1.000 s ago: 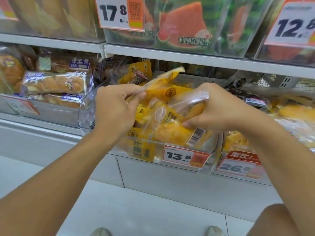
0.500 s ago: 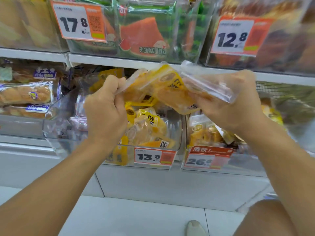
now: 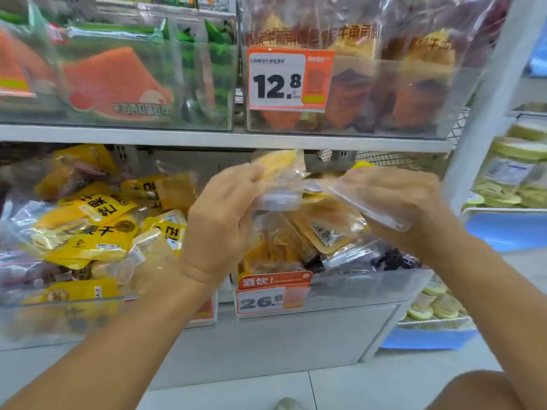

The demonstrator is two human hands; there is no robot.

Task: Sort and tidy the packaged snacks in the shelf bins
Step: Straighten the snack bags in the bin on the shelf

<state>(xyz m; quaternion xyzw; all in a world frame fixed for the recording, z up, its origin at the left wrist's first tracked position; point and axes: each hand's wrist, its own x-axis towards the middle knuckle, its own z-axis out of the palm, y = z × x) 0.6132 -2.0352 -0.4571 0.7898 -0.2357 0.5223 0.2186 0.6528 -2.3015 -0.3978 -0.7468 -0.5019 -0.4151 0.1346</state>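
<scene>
The shelf unit (image 3: pixel 225 137) spans the view, with a white upright post (image 3: pixel 491 108) at its right end. The upper shelf carries clear bins: one with watermelon-print packs (image 3: pixel 115 81) on the left and one with orange and dark snack packs (image 3: pixel 384 84) on the right, the latter fronted by a price tag reading 12.8 (image 3: pixel 288 79).

The lower shelf carries two clear bins side by side. The left bin (image 3: pixel 59 315) is filled with a loose pile of yellow snack packs (image 3: pixel 97 229). The right bin (image 3: pixel 370 285) holds yellow and clear packs, one lying with its barcode (image 3: pixel 325 233) facing up, and dark items at the front right. A price tag reading 26 (image 3: pixel 270 297) is fixed to its front wall.

Both hands are raised above the right bin. The left hand (image 3: pixel 225 220) pinches the left end of a clear-and-yellow snack packet (image 3: pixel 281 184) between thumb and fingers. The right hand (image 3: pixel 393 196) grips clear wrapping at the other end; motion blur prevents telling whether this is the same packet or a second one. The packet is off the pile, just below the upper shelf edge.
</scene>
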